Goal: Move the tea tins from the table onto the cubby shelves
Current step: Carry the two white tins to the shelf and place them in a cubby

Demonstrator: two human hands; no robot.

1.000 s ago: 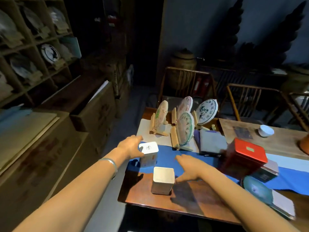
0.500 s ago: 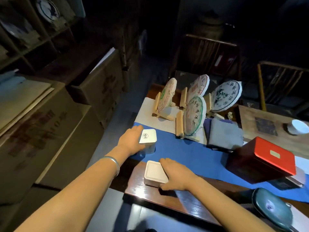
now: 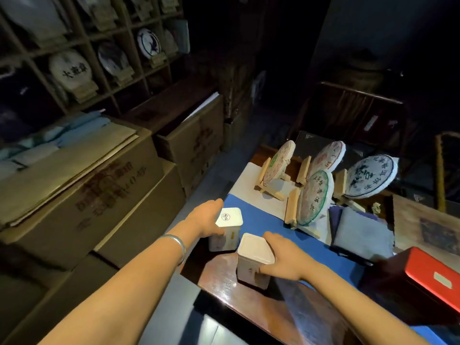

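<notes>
Head view showed the big cubby shelves (image 3: 82, 53) at about ten o'clock, with round tea cakes standing in many of the holes. No tea tin could be seen in them. Below them sat brown cardboard boxes (image 3: 82, 192) at nine o'clock. The counter (image 3: 219, 272) ran from the middle down to five o'clock, with a blue cloth (image 3: 268, 220) across it. Four tea cakes on wooden stands (image 3: 315, 192) stood at two o'clock, and a red box (image 3: 433, 272) lay at four o'clock.

It looked like the job was only at its start. Both tins were at the counter, by its near corner, so the carry to the shelves and the setting down were both left to do. Whether the tins had left the top yet was hard to tell.

The left hand (image 3: 202, 220) was at the middle of the view. Its grip wrapped round the tin with the round mark (image 3: 228, 229), fingers at the far side and thumb at the near side. The right hand (image 3: 283, 262) was just below and to the right. Its grip wrapped round the plain white tin (image 3: 254, 260), with fingers along the far edge and thumb on the front. The two tins stood upright, very close, corner to corner.
</notes>
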